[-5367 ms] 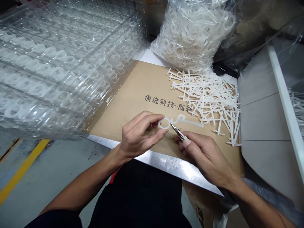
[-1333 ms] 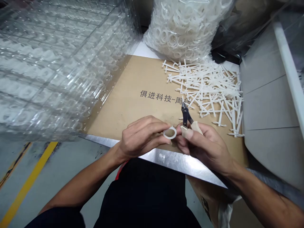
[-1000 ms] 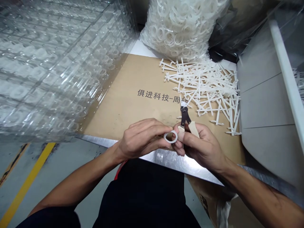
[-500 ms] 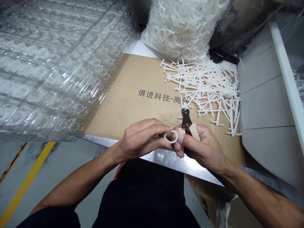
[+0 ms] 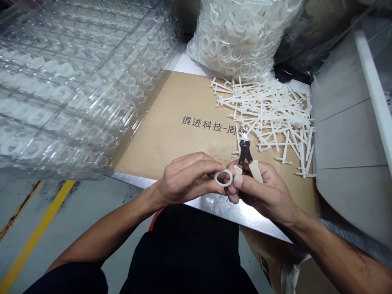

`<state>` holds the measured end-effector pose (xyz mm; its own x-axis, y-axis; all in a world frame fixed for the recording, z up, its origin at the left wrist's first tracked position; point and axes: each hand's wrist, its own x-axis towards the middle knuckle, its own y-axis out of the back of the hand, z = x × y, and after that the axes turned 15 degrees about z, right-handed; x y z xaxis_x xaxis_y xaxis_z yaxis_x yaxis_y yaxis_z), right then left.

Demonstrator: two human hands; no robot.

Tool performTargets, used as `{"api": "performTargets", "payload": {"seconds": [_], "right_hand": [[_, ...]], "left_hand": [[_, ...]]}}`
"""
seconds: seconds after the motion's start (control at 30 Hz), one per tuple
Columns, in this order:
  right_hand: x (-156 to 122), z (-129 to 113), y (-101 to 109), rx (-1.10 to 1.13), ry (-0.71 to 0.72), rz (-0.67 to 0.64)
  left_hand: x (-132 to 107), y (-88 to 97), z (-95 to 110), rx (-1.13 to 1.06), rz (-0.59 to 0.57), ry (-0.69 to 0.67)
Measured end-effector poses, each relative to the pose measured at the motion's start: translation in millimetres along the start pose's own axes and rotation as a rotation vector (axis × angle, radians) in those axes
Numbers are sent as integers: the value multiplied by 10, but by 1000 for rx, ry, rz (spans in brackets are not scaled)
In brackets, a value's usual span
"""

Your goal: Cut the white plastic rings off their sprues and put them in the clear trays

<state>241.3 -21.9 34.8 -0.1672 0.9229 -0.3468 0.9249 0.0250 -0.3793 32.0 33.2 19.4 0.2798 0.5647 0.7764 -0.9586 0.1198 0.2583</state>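
Between the thumb and fingers of my left hand [image 5: 190,179] is a white translucent plastic ring [image 5: 216,178], its opening facing me. My right hand [image 5: 266,192] is wrapped round a pair of cutting nippers [image 5: 244,152] with cream handles and dark metal jaws pointing away from me. The ring lies right beside the near handle; fingertips of my right hand are close to or touching its edge. Past the nippers, a loose heap of thin white plastic sprues [image 5: 269,114] covers the right part of the cardboard sheet [image 5: 159,134].
Stacked clear plastic trays [image 5: 76,90] filled with rings stand at the left. A clear bag of rings [image 5: 235,41] sits at the back. A grey panelled bin [image 5: 343,134] borders the right side. The metal table edge [image 5: 220,206] runs just below my hands.
The whole view has shifted slightly, so everything appears a little farther right. Both hands keep their hold on the ring and the nippers, with hardly any movement between them.
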Motion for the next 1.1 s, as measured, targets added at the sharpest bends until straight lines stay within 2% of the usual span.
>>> {"api": "performTargets", "payload": {"seconds": [0.33, 0.9, 1.1], "right_hand": [[0, 26, 6, 39, -10, -14], [-10, 17, -7, 41, -10, 20], [-15, -6, -14, 120, -64, 41]], "left_hand": [[-15, -7, -30, -42, 9, 30], [11, -5, -8, 36, 16, 23], [-1, 5, -25, 44, 47, 6]]}}
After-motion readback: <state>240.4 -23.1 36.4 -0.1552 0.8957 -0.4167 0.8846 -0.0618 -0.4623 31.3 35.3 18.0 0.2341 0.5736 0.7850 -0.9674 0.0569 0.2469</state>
